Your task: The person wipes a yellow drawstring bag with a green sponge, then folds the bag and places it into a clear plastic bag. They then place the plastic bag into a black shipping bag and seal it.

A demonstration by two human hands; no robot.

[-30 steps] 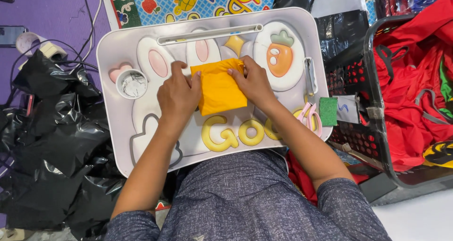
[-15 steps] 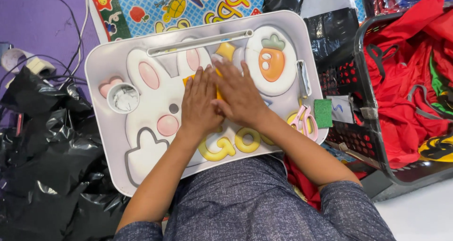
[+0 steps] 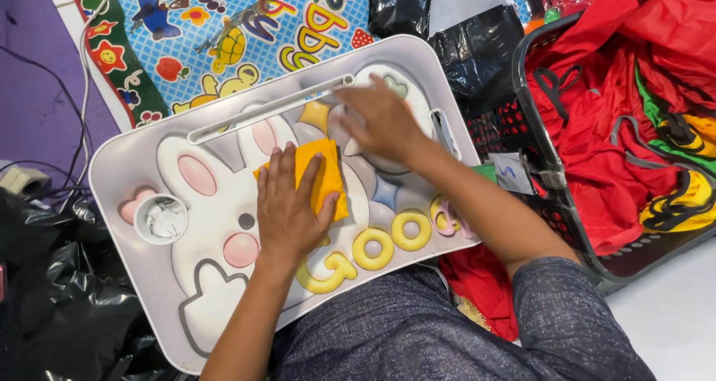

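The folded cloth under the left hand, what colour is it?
Plain yellow-orange, as the head view shows: the folded cloth lies under the left hand.

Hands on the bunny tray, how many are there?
2. The left hand lies flat on the folded yellow cloth in the middle of the tray. The right hand is blurred, above the tray's upper right part. No other hands show.

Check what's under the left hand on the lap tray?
The left hand lies flat on a folded yellow cloth on the bunny-print lap tray. The cloth's right part shows; the part under the palm, and the print beneath it, is covered.
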